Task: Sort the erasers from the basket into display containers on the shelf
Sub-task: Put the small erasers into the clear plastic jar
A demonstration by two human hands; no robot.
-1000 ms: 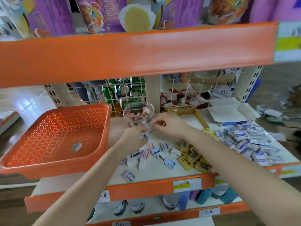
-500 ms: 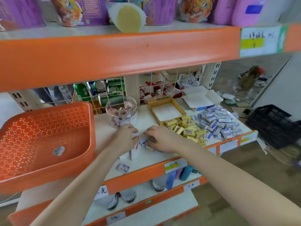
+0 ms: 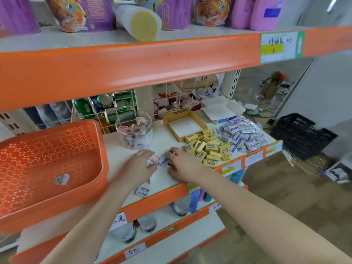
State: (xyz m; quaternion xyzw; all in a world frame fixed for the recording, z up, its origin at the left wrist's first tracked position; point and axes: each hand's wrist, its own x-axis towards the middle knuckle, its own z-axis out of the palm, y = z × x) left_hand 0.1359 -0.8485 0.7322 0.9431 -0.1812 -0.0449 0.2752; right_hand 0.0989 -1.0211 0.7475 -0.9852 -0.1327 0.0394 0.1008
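— Gathering the loose erasers (image 3: 159,161) on the shelf (image 3: 167,181), in front of the jar (image 3: 134,130)?
— Yes: left hand (image 3: 141,165) curled over a pink-white clutch, right hand (image 3: 183,165) bent round a blue one, knuckles close together.
— Best way to finish?
— Draw both clutches inward, tighten snugly, lift straight over the jar mouth, release low to stop bouncing. Keep clear of the yellow pile (image 3: 207,149) just beside the right hand; no mixing of kinds.
— Pointing which way?
— Jumbled in the grip; long axes hard to tell. Near the front edge, a stray one (image 3: 142,191) lying flat, long axis roughly along the shelf front. Worth collecting next.
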